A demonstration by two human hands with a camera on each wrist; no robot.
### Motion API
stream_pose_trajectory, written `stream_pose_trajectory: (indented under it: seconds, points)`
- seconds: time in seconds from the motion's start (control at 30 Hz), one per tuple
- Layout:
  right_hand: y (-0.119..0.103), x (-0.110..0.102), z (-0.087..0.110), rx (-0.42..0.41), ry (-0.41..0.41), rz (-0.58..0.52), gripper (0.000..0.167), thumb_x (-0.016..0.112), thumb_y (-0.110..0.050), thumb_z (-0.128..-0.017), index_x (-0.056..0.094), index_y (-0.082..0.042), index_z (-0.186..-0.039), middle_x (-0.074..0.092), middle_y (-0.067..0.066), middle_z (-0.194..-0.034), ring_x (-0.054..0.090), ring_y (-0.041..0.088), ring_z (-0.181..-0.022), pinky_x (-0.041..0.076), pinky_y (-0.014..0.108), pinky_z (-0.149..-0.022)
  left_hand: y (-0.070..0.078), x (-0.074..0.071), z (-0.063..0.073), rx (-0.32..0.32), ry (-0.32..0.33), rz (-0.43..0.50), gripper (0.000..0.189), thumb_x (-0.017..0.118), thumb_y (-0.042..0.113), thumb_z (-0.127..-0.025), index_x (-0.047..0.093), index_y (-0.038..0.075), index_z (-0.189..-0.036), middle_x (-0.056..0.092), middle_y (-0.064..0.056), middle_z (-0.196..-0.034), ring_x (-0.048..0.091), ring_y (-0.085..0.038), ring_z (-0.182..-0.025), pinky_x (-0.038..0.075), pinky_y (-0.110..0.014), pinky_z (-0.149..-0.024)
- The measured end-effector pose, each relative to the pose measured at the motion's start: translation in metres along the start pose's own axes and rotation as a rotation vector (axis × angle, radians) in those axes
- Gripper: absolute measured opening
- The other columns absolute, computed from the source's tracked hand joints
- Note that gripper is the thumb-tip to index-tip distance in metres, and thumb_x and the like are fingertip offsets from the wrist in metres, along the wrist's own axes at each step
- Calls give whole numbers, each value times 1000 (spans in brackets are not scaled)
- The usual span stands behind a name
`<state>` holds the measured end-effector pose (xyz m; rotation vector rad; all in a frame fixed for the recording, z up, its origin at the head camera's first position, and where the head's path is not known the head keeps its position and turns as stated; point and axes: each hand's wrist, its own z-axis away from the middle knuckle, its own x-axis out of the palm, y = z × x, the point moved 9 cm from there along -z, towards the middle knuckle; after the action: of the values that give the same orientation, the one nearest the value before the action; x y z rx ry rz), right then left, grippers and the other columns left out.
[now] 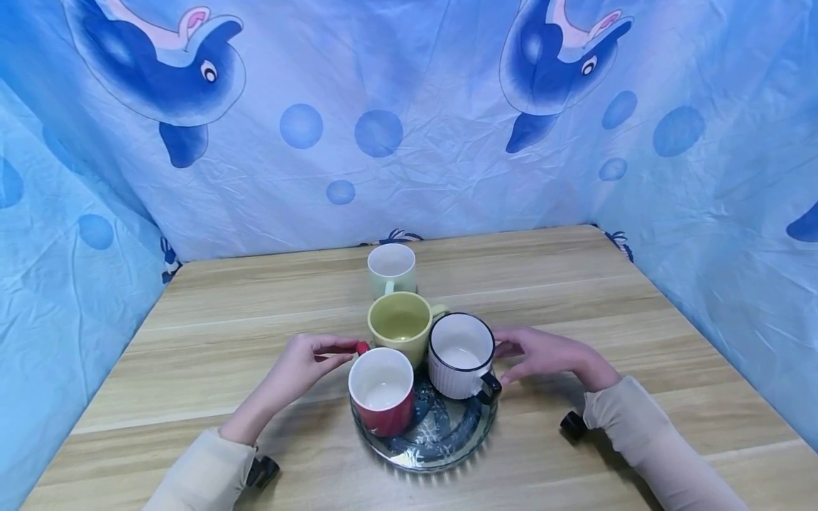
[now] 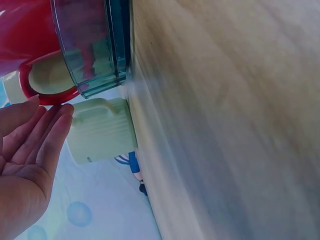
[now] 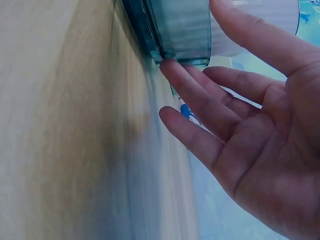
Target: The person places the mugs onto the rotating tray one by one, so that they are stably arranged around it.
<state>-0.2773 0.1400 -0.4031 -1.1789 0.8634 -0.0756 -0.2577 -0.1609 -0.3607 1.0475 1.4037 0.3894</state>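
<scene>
A red mug [image 1: 391, 419], white inside, stands at the left of a round, patterned glass dish [image 1: 441, 460]. Its red handle [image 2: 47, 99] points away from me, and the thumb and fingertips of my left hand [image 1: 316, 358] are right at it, fingers nearly straight. To its right, a white ribbed mug [image 1: 450, 380] with black rim and handle also stands in the dish. Beside it, my right hand [image 1: 543, 355] has its fingers spread, fingertips close to the dish's glass wall [image 3: 185, 35]. A yellow-green mug [image 1: 415, 346] stands at the dish's far side, partly hidden by the other two.
Behind the dish a pale green mug [image 1: 402, 279] stands on the wooden table [image 1: 255, 305], its handle towards me. Blue cloth [image 1: 434, 184] with cartoon dolphins hangs along the table's back and sides.
</scene>
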Motion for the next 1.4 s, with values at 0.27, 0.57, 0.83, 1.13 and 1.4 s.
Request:
stream_pose_trajectory:
  seconds: [0.27,0.57,0.83,1.13,1.4]
  points:
    - [-1,0,2,-44,-13,-35,63,76,-20,-83,49,-2,-137,59,15,-131,64,10,-111,50,23,-101,0,-2,0,21,-2,6,24,66,5,-89,70,-2,-112,72,-17,-112,69,-28,-104,60,-27,-81]
    - [-3,-6,2,-60,-7,4,44,72,-21,-87,61,-6,-127,62,13,-129,62,10,-117,51,25,-101,-4,-4,-3,-7,16,10,24,68,5,-88,71,-2,-111,72,-17,-110,70,-27,-103,61,-28,-81]
    - [-7,-13,4,-143,21,108,24,69,-22,-89,72,-10,-110,70,6,-109,61,4,-105,55,24,-94,-13,-11,-11,-51,41,36,25,67,10,-90,70,-1,-112,72,-17,-111,69,-30,-106,59,-30,-87]
    - [2,-14,2,-55,53,37,49,70,-22,-88,58,0,-130,64,17,-124,63,14,-115,54,28,-97,-19,-19,-26,-81,60,78,29,68,10,-89,69,-3,-115,71,-19,-114,69,-30,-106,59,-27,-87]
    - [-2,-13,0,-93,52,85,35,69,-26,-89,67,-12,-121,68,6,-120,61,5,-112,54,25,-97,-18,-25,-39,-76,69,71,30,68,8,-89,67,-5,-116,70,-21,-114,68,-32,-106,59,-28,-87]
